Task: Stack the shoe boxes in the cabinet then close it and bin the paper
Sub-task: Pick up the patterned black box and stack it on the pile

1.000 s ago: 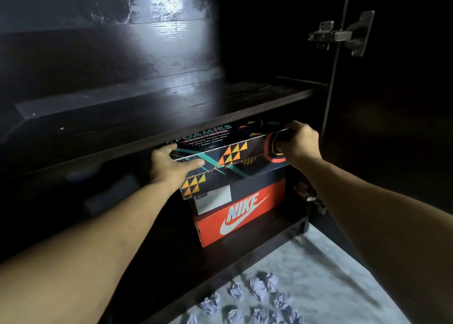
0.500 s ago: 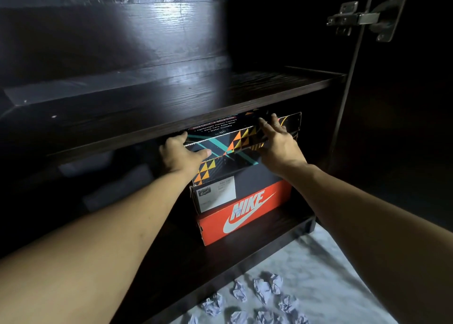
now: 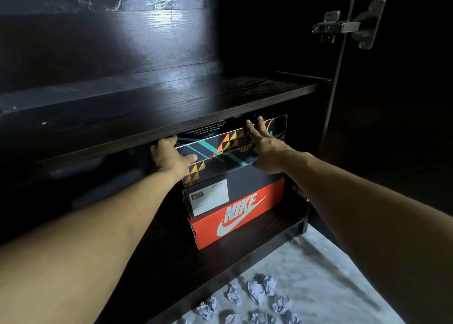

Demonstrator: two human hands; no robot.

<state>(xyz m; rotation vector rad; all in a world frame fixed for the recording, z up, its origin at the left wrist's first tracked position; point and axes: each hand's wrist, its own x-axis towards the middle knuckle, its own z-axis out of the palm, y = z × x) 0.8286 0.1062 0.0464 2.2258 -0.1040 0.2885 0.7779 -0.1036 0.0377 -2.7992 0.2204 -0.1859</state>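
In the head view, three shoe boxes stand stacked in the lower compartment of a dark wooden cabinet point(image 3: 245, 252), toward its right side. At the bottom lies an orange Nike box point(image 3: 241, 219) on the cabinet floor. On it sits a dark box with a white label point(image 3: 220, 196) at its left end. On top lies a black patterned box point(image 3: 225, 152) with orange triangles and teal stripes, its upper edge close under the shelf point(image 3: 171, 108) above it.

The left hand point(image 3: 169, 158) grips the left end of the patterned box: the thumb lies across the near face and the fingers curl over the upper edge, partly hidden under the shelf. The right hand point(image 3: 266, 146) rests flat on the right part of the same box, fingers straight and spread, their tips reaching the lid's upper edge, the palm against the near face.

At the upper right, a metal hinge point(image 3: 348, 27) sits on the edge of the open cabinet door point(image 3: 404, 127), which is dark and hard to make out.

On the pale floor point(image 3: 318, 269) near the cabinet's front edge lie several crumpled paper balls point(image 3: 256, 293), scattered close together, well apart from both hands.
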